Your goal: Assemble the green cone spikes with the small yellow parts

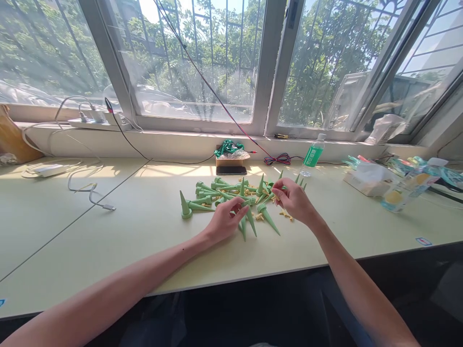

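Note:
My left hand point(224, 220) is closed near the front of a heap of green plastic spikes point(205, 187), its thumb and fingers on a green spike point(251, 223) whose tip points toward me. Over the heap's right side, my right hand point(294, 200) pinches a small yellow plastic piece point(275, 198), mostly hidden by the fingertips. Another green spike point(268, 219) lies between the hands, beside a small yellow valve-like piece point(259, 217). At the heap's left end one spike point(185, 208) stands upright on its cap. More yellow pieces point(286, 216) are scattered below my right hand.
Behind the heap are a dark phone point(231, 170) and a small cardboard box point(221, 162) with green cords. A green-labelled bottle point(313, 155) stands back right. Farther right are a tissue box point(363, 180) and a clear package point(405, 193). A white cable point(94, 195) lies left.

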`<state>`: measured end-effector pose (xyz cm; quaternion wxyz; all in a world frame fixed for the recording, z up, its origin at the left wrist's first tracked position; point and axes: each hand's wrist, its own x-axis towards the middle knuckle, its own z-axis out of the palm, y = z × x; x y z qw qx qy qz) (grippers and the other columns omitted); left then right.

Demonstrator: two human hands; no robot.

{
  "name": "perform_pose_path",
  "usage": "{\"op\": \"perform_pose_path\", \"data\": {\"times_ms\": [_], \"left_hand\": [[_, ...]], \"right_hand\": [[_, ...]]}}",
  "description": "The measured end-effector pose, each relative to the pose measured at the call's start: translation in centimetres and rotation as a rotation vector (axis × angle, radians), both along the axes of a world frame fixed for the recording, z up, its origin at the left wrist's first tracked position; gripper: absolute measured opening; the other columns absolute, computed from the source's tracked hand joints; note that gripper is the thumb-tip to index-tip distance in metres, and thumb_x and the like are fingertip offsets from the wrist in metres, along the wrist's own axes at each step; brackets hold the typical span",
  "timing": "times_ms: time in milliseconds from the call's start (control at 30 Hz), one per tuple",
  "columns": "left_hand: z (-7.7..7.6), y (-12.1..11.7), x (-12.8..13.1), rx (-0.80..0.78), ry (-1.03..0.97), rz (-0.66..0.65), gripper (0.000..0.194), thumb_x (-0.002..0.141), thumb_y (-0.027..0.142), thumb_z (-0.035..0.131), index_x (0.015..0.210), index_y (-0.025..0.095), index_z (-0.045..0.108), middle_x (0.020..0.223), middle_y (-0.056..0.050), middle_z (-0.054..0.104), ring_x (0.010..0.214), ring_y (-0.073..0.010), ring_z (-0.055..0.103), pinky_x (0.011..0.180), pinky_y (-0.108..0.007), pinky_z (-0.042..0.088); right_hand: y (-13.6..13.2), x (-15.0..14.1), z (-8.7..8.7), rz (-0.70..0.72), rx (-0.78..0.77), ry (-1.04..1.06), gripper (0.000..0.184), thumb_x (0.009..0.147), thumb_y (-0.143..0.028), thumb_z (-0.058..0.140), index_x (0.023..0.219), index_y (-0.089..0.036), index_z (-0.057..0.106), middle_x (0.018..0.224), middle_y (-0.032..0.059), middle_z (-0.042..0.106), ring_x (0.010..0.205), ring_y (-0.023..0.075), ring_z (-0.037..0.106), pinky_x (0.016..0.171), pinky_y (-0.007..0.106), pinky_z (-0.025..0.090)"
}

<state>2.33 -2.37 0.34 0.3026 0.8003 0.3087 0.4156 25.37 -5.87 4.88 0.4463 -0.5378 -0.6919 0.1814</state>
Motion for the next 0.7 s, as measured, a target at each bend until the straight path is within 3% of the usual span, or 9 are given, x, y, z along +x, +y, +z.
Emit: {"op": "perform_pose_path", "data": {"times_ms": [333, 700], "left_hand": [[0.0, 0.0, 0.1, -0.016, -0.008, 0.000, 0.027, 0.092, 0.043, 0.053, 0.086, 0.017, 0.057, 0.068, 0.001, 0.050, 0.062, -0.0106, 0.045, 0.052, -0.019, 0.041], [-0.4, 0.4, 0.0, -0.059, -0.069, 0.012, 0.030, 0.092, 0.047, 0.054, 0.089, 0.017, 0.059, 0.067, 0.001, 0.054, 0.061, -0.0113, 0.048, 0.051, -0.020, 0.041]], "right_hand": [[0.8, -1.9, -2.3, 0.139, 0.155, -0.096, 0.013, 0.092, -0.027, 0.055, 0.097, -0.020, 0.064, 0.093, 0.0057, 0.055, 0.077, 0.0158, 0.058, 0.073, 0.031, 0.052], [0.8, -3.1, -3.3, 0.232, 0.296, -0.080, 0.021, 0.096, -0.022, 0.050, 0.101, -0.024, 0.069, 0.099, 0.0063, 0.064, 0.089, 0.0183, 0.062, 0.077, 0.032, 0.051]]}}
